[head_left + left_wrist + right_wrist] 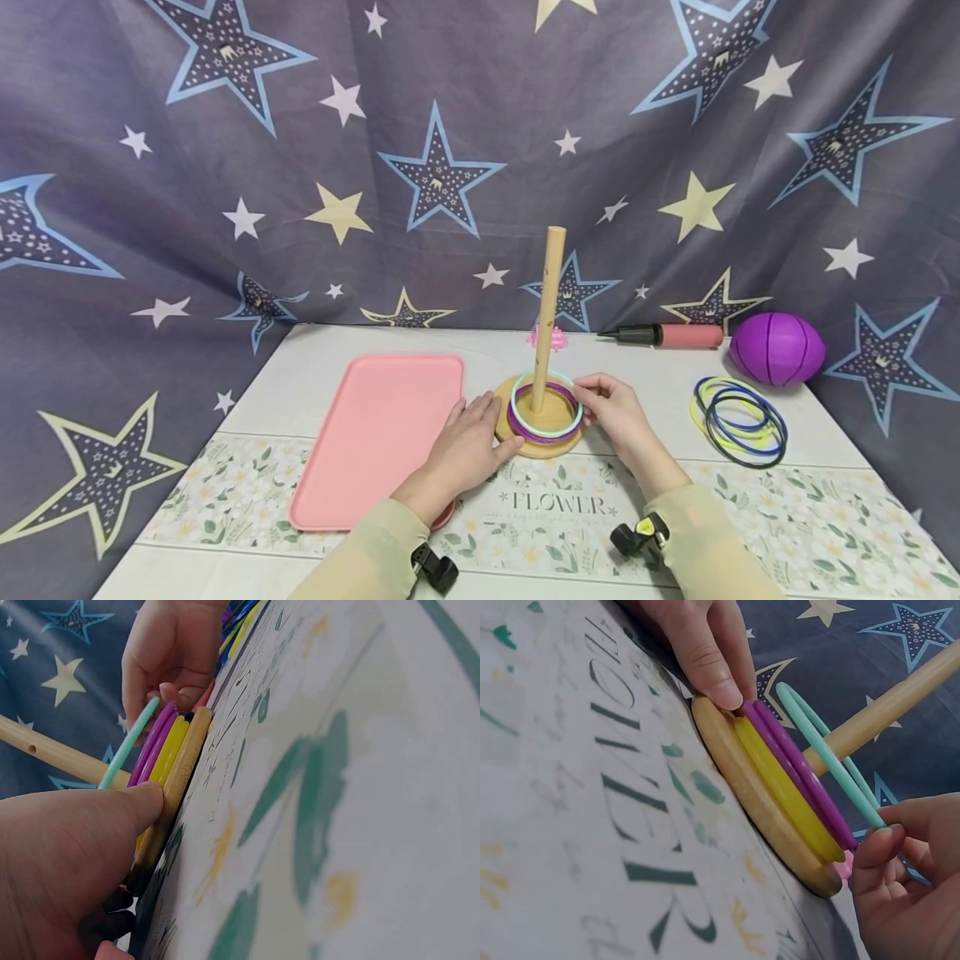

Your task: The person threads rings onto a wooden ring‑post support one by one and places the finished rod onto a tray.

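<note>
A wooden post (550, 308) stands upright on a round wooden base (739, 776). Purple rings (799, 772) and yellow rings (784, 810) lie stacked around the post on that base. My right hand (618, 417) pinches a mint green ring (840, 769) between thumb and fingertips at its right side. That ring encircles the post and is tilted, a little above the purple ones in the right wrist view. At the base's left edge rests my left hand (461, 446), fingers extended, its thumb (142, 802) touching the rim beside the stacked rings.
Left of the base lies a pink tray (382, 442). Loose yellow, blue and black rings (780, 429) are on the right, with a purple ball (777, 348) behind them. A hand pump (686, 336) and a small pink object (558, 340) sit by the back curtain (480, 67).
</note>
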Action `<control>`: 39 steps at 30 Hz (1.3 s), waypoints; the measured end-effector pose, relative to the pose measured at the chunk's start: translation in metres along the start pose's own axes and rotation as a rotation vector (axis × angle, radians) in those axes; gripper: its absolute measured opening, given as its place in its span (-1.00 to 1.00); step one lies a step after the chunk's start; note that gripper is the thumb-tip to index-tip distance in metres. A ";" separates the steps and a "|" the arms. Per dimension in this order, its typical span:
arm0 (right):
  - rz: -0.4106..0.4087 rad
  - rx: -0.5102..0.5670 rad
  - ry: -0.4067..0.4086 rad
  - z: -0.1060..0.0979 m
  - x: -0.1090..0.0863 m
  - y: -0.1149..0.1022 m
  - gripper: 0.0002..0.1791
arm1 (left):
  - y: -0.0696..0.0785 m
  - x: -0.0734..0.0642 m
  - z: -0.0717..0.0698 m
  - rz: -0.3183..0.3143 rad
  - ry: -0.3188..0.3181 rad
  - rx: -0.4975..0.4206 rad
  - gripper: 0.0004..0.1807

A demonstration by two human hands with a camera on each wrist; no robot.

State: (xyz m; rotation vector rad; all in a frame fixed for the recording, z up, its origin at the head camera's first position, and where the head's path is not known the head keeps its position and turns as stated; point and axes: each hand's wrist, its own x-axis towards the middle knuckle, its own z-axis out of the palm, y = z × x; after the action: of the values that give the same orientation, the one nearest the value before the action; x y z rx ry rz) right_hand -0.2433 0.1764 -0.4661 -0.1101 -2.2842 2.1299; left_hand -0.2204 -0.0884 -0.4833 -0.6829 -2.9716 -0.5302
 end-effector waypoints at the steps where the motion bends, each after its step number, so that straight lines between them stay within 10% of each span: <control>1: 0.002 -0.003 -0.001 0.000 0.000 0.001 -0.70 | 0.000 0.000 0.000 0.002 0.001 0.000 -0.08; 39: 0.024 -0.038 0.027 -0.012 -0.002 0.000 -0.59 | 0.000 0.000 -0.001 0.001 -0.001 0.010 -0.07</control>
State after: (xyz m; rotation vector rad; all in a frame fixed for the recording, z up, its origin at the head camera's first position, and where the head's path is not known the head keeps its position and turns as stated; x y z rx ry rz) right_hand -0.2406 0.1884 -0.4656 -0.1662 -2.3209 2.0826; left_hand -0.2202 -0.0883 -0.4827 -0.6845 -2.9729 -0.5143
